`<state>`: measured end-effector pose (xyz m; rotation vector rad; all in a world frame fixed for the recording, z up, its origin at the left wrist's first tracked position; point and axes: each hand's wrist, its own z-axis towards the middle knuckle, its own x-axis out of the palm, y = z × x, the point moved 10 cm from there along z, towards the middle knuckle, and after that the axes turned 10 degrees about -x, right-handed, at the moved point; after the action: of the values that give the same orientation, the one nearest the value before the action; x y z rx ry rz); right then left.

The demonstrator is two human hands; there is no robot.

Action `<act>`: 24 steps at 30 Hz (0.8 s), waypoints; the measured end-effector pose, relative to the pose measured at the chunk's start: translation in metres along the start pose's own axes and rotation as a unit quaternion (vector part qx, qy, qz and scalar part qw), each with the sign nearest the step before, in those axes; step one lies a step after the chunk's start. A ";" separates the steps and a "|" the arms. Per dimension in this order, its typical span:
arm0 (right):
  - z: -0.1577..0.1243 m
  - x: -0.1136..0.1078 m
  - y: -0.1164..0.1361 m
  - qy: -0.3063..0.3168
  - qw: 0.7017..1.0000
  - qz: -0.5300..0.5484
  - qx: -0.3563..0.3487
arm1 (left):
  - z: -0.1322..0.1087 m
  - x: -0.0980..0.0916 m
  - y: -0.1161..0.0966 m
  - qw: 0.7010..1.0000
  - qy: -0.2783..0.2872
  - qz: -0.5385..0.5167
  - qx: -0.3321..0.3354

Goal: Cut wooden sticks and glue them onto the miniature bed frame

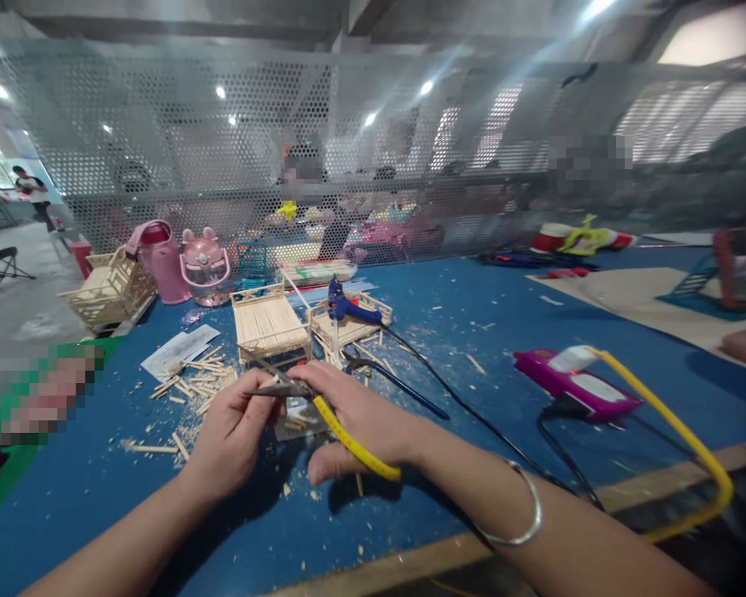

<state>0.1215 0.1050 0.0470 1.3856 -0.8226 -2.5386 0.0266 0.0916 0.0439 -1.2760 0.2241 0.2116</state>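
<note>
Wrapped around yellow-handled pliers (354, 444), my right hand (366, 414) has a silver bangle at the wrist. The jaws of the pliers point left across my left hand (236, 431). Its thumb and fingers are pinched on a small wooden stick (272, 380) beside the jaws, mostly hidden by the fingers. Just beyond is a small frame of wooden sticks (272, 323), standing on the blue table (472, 323). A blue glue gun (351, 308) rests on another stick tray (341, 330). Dark-handled pliers (404, 388) lie to its right.
Cut stick pieces (202, 381) and crumbs litter the left side near a paper slip (180, 352). Pink bottles (204, 269) stand behind. A purple power strip (575, 385) with a yellow cable sits at right. A perforated screen (224, 149) spans the back. People are beyond it.
</note>
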 end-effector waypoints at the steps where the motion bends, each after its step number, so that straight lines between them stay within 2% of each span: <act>1: 0.000 -0.001 0.001 -0.005 1.000 -0.006 -0.003 | 0.000 0.000 0.000 1.000 -0.003 0.006 0.001; 9: 0.002 -0.005 0.004 -0.020 0.998 -0.065 -0.004 | -0.003 0.003 -0.008 0.998 0.009 0.053 0.020; 19: 0.003 -0.002 0.006 -0.010 1.000 -0.003 -0.006 | -0.003 0.009 -0.004 0.998 0.040 0.046 0.020; 24: 0.003 -0.003 0.007 -0.021 1.000 -0.009 -0.019 | -0.005 0.008 -0.003 0.999 0.029 0.016 0.023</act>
<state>0.1199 0.1012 0.0539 1.3391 -0.7681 -2.5914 0.0353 0.0866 0.0433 -1.2351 0.2976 0.1953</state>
